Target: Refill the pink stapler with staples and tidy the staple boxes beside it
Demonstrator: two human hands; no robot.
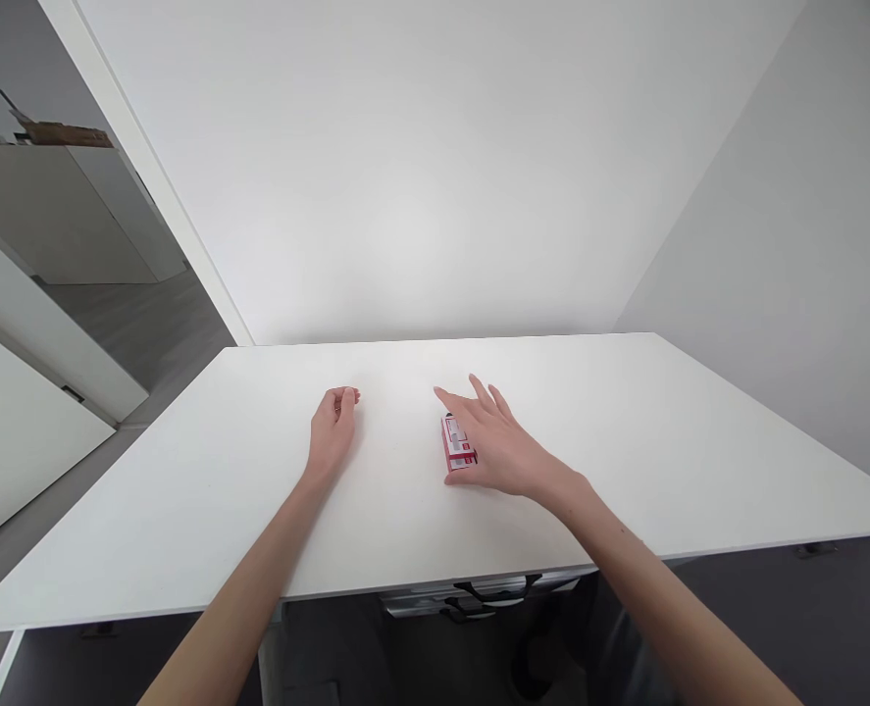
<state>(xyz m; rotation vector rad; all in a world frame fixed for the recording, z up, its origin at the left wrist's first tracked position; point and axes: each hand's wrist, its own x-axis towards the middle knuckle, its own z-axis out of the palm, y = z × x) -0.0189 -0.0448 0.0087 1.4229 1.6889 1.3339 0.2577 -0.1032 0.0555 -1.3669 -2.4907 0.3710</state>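
Observation:
A small red and white box point(459, 446) lies on the white table point(214, 471), close to its middle. Over the right part of this box is my right hand point(489, 441), palm down with its fingers spread. Its thumb reaches the box's near end, while the other fingers stretch past the far end without closing. The hand hides part of the box. To the left, apart from the box, my left hand point(332, 428) rests on the table with fingers curled in and the thumb over them. Nothing shows in its grasp.
Behind the table rises a white wall point(412, 176), with a grey wall point(794, 265) on the right. Black handles point(493, 593) show below the table's near edge. At far left, a cabinet point(44, 211) carries a brown object point(67, 134) on top.

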